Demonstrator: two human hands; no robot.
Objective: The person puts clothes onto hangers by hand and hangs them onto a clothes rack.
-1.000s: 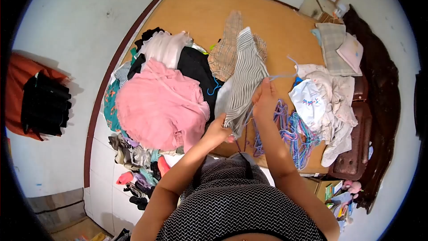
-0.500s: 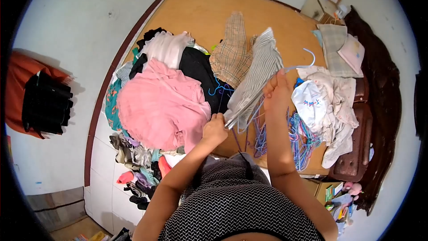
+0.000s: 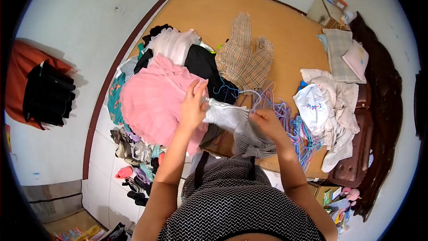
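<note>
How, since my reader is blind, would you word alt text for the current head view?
A person's right hand holds a pale hanger and a striped garment, the left hand at the garment's end. On a tan surface lie a pink garment left, plaid clothes beyond, and piled hangers and pale cloth right.

white cloth point(image 3: 306, 97) | small blue-and-red marks point(image 3: 315, 106), too small to read | no legible text

Matt striped cloth point(image 3: 255, 139), gauzy pink dress point(image 3: 151, 102)
Right of the dress: smooth, plastic-looking hangers point(image 3: 306, 141); farther right, a glossy, wood-like headboard point(image 3: 382, 129).
</note>
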